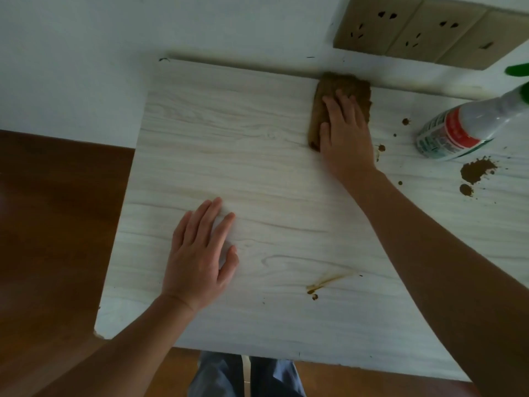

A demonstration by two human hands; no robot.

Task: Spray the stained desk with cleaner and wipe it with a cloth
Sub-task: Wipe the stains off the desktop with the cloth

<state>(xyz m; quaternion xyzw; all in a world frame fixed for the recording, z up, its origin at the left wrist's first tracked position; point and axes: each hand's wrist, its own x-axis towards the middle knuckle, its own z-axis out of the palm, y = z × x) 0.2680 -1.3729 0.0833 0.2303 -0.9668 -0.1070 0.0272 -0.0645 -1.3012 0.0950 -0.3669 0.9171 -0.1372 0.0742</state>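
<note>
Right hand (345, 133) flat, fingers straight, pressing the brown cloth (340, 96) at upper centre-right of the desk (229, 156), right against the wall edge, probably mid-wipe at the far end of a stroke; left hand (200, 253) spread flat on bare desk at lower centre, holding nothing, likely bracing. Spray bottle (458, 130) stands at upper right near the unwiped brown stains (476, 170), with a smear (326, 282) left at lower centre-right. Bottle's green trigger head is cut off by the frame edge, label unreadable, and the cloth's underside and part beneath the palm are hidden.
</note>
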